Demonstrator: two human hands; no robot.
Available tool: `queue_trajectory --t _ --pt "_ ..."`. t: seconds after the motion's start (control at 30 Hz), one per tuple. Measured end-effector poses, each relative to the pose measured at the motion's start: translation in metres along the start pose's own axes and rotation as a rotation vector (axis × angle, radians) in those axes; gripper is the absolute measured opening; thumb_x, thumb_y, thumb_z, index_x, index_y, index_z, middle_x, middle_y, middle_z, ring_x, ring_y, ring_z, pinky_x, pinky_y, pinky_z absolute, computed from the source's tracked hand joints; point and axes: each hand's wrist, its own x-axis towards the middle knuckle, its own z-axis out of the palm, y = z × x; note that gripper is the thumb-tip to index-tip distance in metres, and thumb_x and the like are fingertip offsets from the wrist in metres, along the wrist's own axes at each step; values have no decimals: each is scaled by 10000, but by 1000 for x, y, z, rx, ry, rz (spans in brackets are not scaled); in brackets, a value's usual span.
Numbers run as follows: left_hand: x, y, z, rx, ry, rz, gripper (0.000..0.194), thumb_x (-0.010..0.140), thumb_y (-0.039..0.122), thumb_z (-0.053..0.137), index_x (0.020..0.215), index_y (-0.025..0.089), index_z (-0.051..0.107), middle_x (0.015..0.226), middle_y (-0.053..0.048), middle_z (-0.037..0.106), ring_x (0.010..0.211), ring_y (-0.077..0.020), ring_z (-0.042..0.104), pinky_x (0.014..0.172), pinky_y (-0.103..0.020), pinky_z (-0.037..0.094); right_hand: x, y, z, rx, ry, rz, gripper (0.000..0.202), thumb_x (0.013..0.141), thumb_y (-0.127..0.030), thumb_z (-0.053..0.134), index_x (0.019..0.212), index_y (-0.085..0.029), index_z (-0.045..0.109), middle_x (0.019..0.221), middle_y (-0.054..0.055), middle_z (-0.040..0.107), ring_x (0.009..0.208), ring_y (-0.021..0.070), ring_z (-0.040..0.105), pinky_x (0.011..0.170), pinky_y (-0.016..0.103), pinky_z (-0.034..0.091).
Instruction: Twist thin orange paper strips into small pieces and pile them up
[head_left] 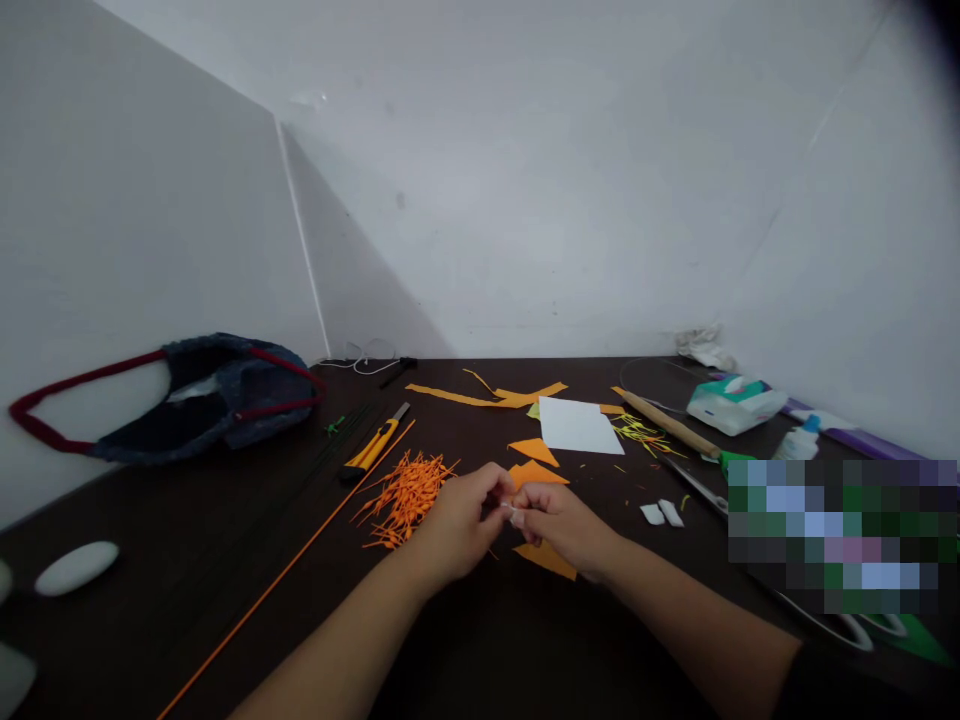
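My left hand [472, 515] and my right hand [559, 525] meet over the middle of the dark table, fingertips pinched together. Between them is a small white scrap [510, 511], mostly covered by the fingers; its material is hard to make out. Orange paper pieces [534, 451] lie beneath and just beyond the hands. Beside my left hand spreads a pile of thin orange twisted stems [412, 490] with small bulges. A white paper sheet [577, 425] lies farther back, and two small white pieces [661, 513] rest to the right of my right hand.
On the left are a yellow utility knife [371, 448], a long orange stick [292, 565] and a denim bag [202, 400]. Scissors [694, 485], a wooden rod [667, 424], a glue bottle [799, 440] and a tissue pack [735, 402] occupy the right. A wall borders the back.
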Motion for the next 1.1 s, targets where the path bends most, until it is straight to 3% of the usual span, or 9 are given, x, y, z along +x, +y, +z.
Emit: queue_trajectory --t 0.17,0.23,0.3,0.4,0.53,0.7,0.8,0.9,1.1 --pt "2 -8 -3 -70 11 -75 91 713 118 502 763 192 515 679 11 569 622 -114 520 587 -228 386 -1 -3 -4 152 -43 19 106 724 -177 485 618 -188 480 513 -34 476 466 88 437 493 235 377" --pt "4 -12 -5 -208 42 -174 65 708 138 520 751 187 515 651 17 569 613 -114 536 588 -229 401 2 -4 -22 -87 -13 -26 100 741 -244 512 659 -190 530 562 -7 541 518 113 488 522 257 395" --pt "6 -13 -7 -320 70 -258 46 707 155 532 745 181 531 618 23 566 596 -112 542 586 -230 407 5 -2 -50 -508 136 -81 118 736 -262 533 654 -190 577 606 22 584 562 141 513 531 274 381" --pt "7 -8 -10 -425 88 -319 43 702 170 557 745 171 563 588 24 573 569 -104 539 582 -229 403 8 6 -94 -1029 234 -9 131 726 -207 538 627 -191 622 660 59 628 633 182 551 562 297 366" --pt "8 0 -9 -519 122 -365 41 699 153 578 739 162 577 601 16 596 575 -94 551 609 -228 411 4 15 -118 -1263 250 48 165 696 -108 533 563 -154 620 649 113 611 633 211 564 559 315 344" --pt "8 -1 -2 -660 164 -432 71 680 129 601 727 157 557 603 26 593 559 -88 569 595 -225 426 4 1 -86 -1244 319 -57 104 723 -156 535 671 -170 625 735 103 603 727 222 559 602 321 377" --pt "7 -4 3 -754 194 -412 110 668 130 615 745 150 539 611 25 598 557 -93 581 582 -223 434 5 -9 -47 -809 229 -403 162 764 -171 509 854 -218 635 827 51 632 760 172 573 674 300 440" --pt "5 -4 7 -847 203 -340 160 658 107 619 777 142 518 570 19 605 541 -93 577 584 -218 436 4 -10 -14 -499 229 -562 169 780 -223 526 901 -249 641 824 34 637 763 162 584 684 306 471" --pt "5 2 18 -950 272 -332 139 680 146 617 747 141 496 570 -1 619 538 -106 587 586 -232 450 3 -9 6 -333 397 -526 95 750 -221 573 744 -237 666 766 29 589 706 152 574 605 287 484"
